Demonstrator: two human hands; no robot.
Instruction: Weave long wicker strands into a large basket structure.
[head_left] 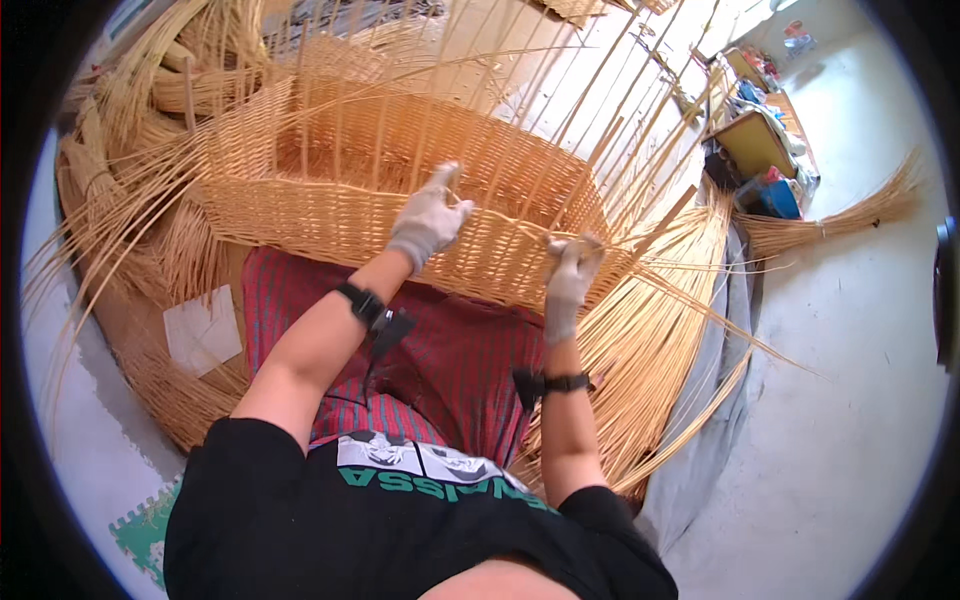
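A large oblong wicker basket (330, 208) of tan woven strands stands in front of me, tilted, with tall upright stakes (487, 85) rising from its walls. My left hand (432, 218), in a pale glove, lies at the middle of the near rim. Its thumb and forefinger point up and apart; the other fingers are partly hidden. Also gloved, my right hand (570, 275) is at the rim near the right corner, its fingers bent closed round a thin wicker strand. Loose strand ends stick out past both ends of the basket. Red striped cloth (400, 335) covers my lap under it.
Bundles of long wicker (640, 350) lie to the right on a grey sheet (715, 400). More coiled bundles (205, 90) are heaped at the left. A white square sheet (203, 331) lies on the left. Far right, a cluttered bench (790, 115) stands near another wicker bundle (840, 225).
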